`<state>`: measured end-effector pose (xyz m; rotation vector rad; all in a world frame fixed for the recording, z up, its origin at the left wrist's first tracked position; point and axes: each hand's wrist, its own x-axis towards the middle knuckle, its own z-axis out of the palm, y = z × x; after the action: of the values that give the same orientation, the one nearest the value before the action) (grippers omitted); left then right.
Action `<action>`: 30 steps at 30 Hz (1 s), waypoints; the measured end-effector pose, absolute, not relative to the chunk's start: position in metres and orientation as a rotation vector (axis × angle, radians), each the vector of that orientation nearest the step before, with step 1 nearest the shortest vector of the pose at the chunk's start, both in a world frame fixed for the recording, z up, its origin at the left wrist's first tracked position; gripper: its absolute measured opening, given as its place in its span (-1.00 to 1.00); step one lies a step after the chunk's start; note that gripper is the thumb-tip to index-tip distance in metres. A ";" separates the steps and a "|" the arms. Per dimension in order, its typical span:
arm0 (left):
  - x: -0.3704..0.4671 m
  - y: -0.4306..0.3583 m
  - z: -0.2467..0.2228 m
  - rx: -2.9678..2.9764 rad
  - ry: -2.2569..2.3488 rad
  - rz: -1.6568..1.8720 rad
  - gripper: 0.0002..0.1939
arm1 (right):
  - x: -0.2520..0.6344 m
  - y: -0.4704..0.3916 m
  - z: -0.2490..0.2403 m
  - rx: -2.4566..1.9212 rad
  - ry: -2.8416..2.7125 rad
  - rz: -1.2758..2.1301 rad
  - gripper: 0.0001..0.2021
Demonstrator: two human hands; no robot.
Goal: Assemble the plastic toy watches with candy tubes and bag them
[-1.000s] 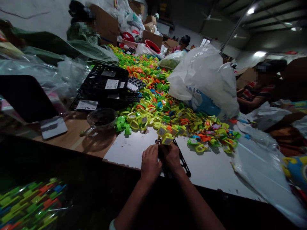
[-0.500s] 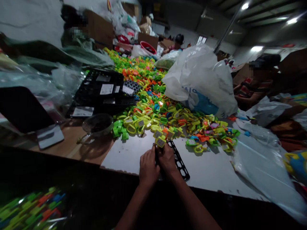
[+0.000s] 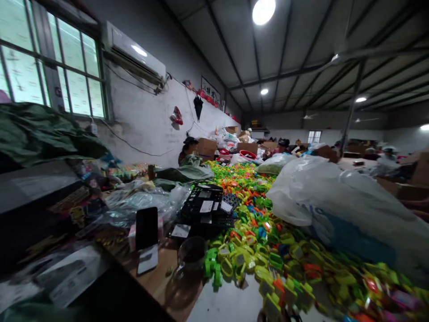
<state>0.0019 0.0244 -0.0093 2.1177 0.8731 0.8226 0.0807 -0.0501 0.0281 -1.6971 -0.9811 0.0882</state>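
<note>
Neither my left hand nor my right hand can be made out; the picture ends just below the near yellow pieces. At the bottom edge, a cluster of yellow toy watches [image 3: 272, 305] stands over the white board [image 3: 223, 302], and what holds it is out of sight. Behind spreads a long heap of yellow, green and orange toy watches [image 3: 243, 255]. Bright green pieces [image 3: 212, 264] lie at its near left edge. A small part of something black shows at the bottom beside the cluster.
Left of the heap are black trays with labels [image 3: 204, 205], a clear bowl [image 3: 192, 251] and an upright phone [image 3: 146, 228]. A large white bag [image 3: 301, 192] bulges on the right. A person [image 3: 188, 150] sits by the wall beyond green cloth [image 3: 182, 174].
The view has swung up and to the left. Both hands and most of the black tray between them have dropped out of the frame; the window and ceiling now show.
</note>
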 end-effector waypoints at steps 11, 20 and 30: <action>0.018 -0.031 -0.060 2.340 0.826 0.544 -0.48 | 0.138 -0.109 -0.028 -1.808 -0.917 0.356 -0.81; 0.013 -0.024 -0.062 2.526 0.789 0.590 -0.48 | 0.273 -0.221 -0.027 -2.238 -0.721 -0.237 -0.78; 0.000 -0.033 -0.061 2.467 0.745 0.636 -0.53 | 0.322 -0.196 -0.015 -2.295 -1.481 0.255 -0.86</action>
<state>-0.0001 -0.0333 -0.0611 2.4671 0.7446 0.6362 0.3216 -0.1963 -0.0148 -2.2949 -1.4805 0.2549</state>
